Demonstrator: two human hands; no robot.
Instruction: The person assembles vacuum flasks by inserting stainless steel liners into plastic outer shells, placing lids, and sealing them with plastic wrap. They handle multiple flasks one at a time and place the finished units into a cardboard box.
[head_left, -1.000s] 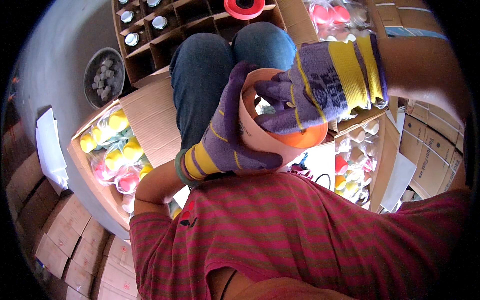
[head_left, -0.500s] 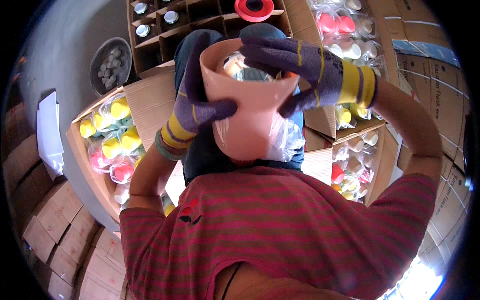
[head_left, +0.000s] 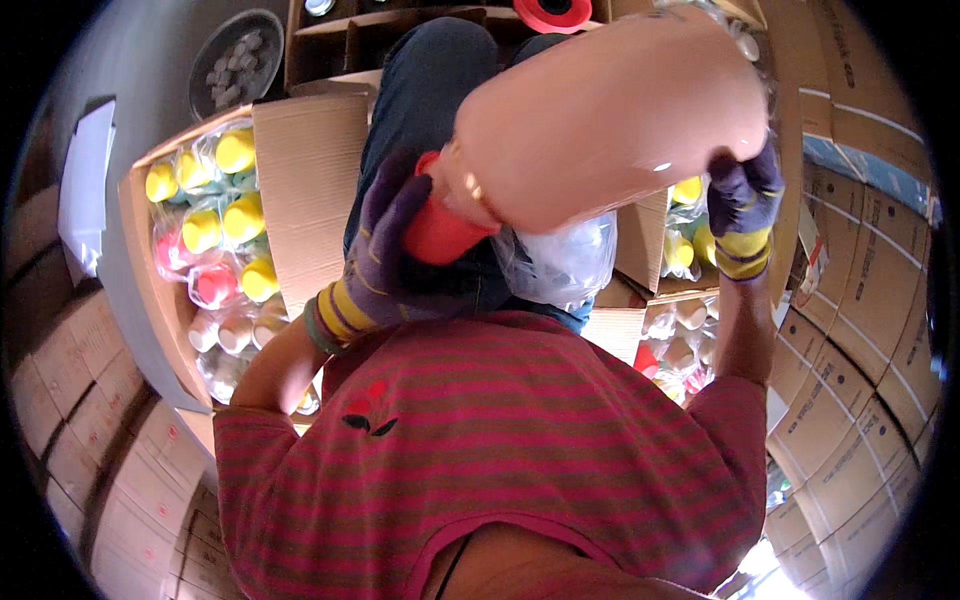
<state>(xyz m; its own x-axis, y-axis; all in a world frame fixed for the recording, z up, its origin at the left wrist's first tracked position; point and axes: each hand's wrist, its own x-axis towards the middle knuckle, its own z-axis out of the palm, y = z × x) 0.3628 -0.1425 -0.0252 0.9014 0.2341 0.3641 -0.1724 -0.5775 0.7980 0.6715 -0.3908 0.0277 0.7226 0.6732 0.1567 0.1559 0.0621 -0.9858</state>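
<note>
A large glossy pink flask [head_left: 610, 120] lies tilted across the air above my lap, its red top end [head_left: 450, 232] low at the left and its base high at the right. My left hand [head_left: 385, 245], in a purple and yellow glove, is closed round the red end. At the base, my right hand [head_left: 745, 200], gloved alike, grips the lower edge with its fingers curled; part of that grip is hidden. Crumpled clear plastic [head_left: 565, 262] lies on my lap under the flask.
To my left, an open carton [head_left: 310, 175] holds plastic-wrapped items with yellow, red and pale caps. Similar items fill cartons at the right. Ahead stands a divided carton [head_left: 400, 50] with a red ring [head_left: 553, 10] on it. A basin [head_left: 205, 75] of small pale pieces sits far left. Stacked cartons [head_left: 860, 270] line the right.
The flask has swung from upright, open end up, to a sideways tilt. My left hand has moved down to its red end, and my right hand from the rim's top to its underside.
</note>
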